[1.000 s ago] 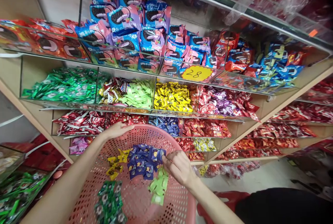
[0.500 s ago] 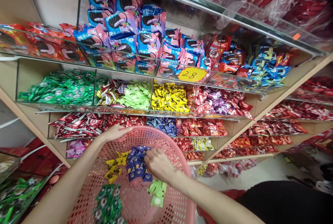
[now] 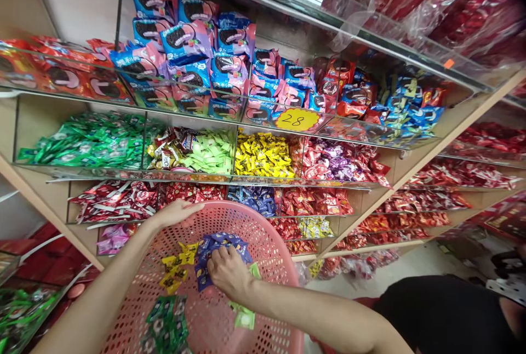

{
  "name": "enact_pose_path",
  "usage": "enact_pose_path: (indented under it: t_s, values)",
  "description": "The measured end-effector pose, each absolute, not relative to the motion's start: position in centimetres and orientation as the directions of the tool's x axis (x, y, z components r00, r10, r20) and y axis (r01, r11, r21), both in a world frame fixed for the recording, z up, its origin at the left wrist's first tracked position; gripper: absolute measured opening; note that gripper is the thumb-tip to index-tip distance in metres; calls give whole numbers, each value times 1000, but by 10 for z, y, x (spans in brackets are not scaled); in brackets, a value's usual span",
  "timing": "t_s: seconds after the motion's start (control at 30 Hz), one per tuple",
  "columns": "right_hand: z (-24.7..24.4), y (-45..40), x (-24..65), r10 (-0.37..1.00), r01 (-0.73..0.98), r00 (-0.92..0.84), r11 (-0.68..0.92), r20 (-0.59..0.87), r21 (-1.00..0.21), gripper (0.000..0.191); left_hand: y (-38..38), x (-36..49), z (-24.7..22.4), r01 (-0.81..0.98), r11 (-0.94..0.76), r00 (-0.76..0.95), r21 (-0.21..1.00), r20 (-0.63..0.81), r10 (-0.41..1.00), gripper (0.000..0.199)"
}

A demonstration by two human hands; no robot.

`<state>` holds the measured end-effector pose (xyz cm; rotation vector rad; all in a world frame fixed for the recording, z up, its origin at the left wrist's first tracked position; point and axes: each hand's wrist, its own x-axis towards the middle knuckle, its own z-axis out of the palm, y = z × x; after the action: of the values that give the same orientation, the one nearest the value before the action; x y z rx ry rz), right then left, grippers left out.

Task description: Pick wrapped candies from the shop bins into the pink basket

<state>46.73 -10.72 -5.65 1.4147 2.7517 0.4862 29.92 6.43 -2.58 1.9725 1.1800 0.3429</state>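
My left hand (image 3: 179,213) is closed over the far left rim of a pink perforated plastic basket (image 3: 283,250). Inside the basket, my right hand (image 3: 229,270) has its fingers curled down into a pile of purple-wrapped candies (image 3: 204,260); the fingertips are hidden. Yellow-wrapped candies (image 3: 176,270) lie just left of that pile. Nearer to me are green-wrapped candies (image 3: 166,321). Some light-green packets (image 3: 244,317) lie under and beside my right wrist, partly covered by it.
A shelf with glass-fronted bins stands ahead, holding blue biscuit packs (image 3: 187,41), green candies (image 3: 96,137) and yellow candies (image 3: 265,154). A yellow "28" price tag (image 3: 296,119) hangs on the glass. At right, a person in black clothing (image 3: 435,315) is partly visible.
My right hand has moved left across the purple candies, uncovering some on the pile's right side. My left hand stays on the rim. The view has shifted slightly.
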Motion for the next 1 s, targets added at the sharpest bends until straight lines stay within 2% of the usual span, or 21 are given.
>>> enact_pose_path:
  t_s: [0.37, 0.6, 0.7, 0.83, 1.0]
  values:
    - [-65, -114, 472, 846, 834, -526, 493, 86, 249, 6, 60, 309, -13, 656, -246, 502, 714, -169, 848, 51]
    - [-48, -113, 469, 883, 874, -464, 445, 63, 196, 10, 59, 307, -10, 635, -249, 509, 731, -153, 847, 53]
    - [-22, -112, 469, 912, 909, -405, 393, 69, 136, 12, 61, 303, -15, 626, -241, 505, 741, -150, 850, 53]
    - [20, -104, 477, 944, 951, -310, 309, 117, 27, 28, 64, 298, -22, 626, -235, 511, 743, -163, 844, 52]
    - [42, -81, 496, 972, 990, -91, 111, 215, -85, 28, 63, 290, -22, 619, -215, 520, 755, -190, 833, 50]
